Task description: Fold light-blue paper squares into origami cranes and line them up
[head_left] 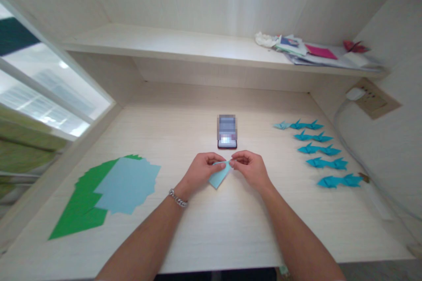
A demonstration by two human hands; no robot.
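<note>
A small folded piece of light blue paper [218, 175] is held just above the desk between both my hands. My left hand [200, 170] pinches its upper left edge, with a silver bracelet on that wrist. My right hand [250, 167] pinches the paper's upper right tip with thumb and forefinger. Both hands are closed on the paper, which points down toward me.
A phone [227, 132] lies just beyond my hands. Stacks of light blue sheets [127, 184] and green sheets [82, 204] lie at the left. Several folded blue paper cranes [321, 153] sit in rows at the right. A shelf [184, 48] above carries papers [310, 52]. A wall socket [369, 99] is at the right.
</note>
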